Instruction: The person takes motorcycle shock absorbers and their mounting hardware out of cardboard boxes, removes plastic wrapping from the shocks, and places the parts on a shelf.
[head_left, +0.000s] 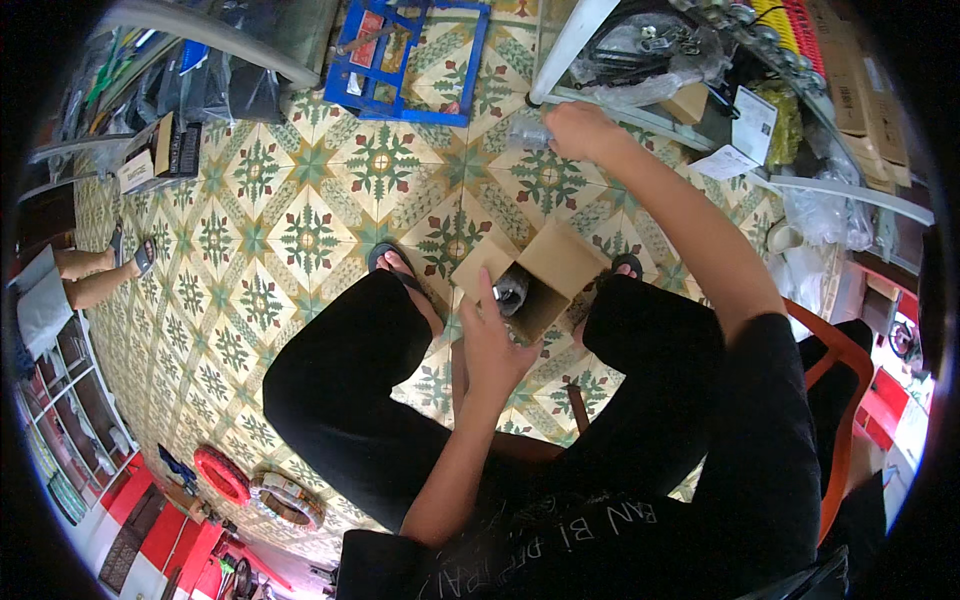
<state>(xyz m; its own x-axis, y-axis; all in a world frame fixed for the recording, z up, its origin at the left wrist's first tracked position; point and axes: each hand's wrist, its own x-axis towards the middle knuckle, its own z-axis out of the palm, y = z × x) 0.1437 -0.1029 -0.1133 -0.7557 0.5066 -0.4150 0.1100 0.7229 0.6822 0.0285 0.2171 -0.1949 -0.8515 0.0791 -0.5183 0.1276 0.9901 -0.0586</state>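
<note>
My left hand (491, 349) grips an open cardboard box (564, 259) between my knees, its fingers along the left flap and edge. Inside the box lies a dark, cylindrical item with a shiny metal part (512, 292); the rest of the inside is in shadow. My right hand (581, 131) reaches forward over the tiled floor, near the foot of a metal shelf. At its fingertips is a clear plastic item (529, 133), blurred, which the hand appears to hold; its exact kind cannot be told.
Ahead stands a blue plastic frame (474, 67) on the floor. A metal shelf (660, 127) with bagged parts and cartons is at right, another rack with an opened box (154, 157) at left. A person's legs (101, 274) are at far left. Tyres (221, 474) lie lower left.
</note>
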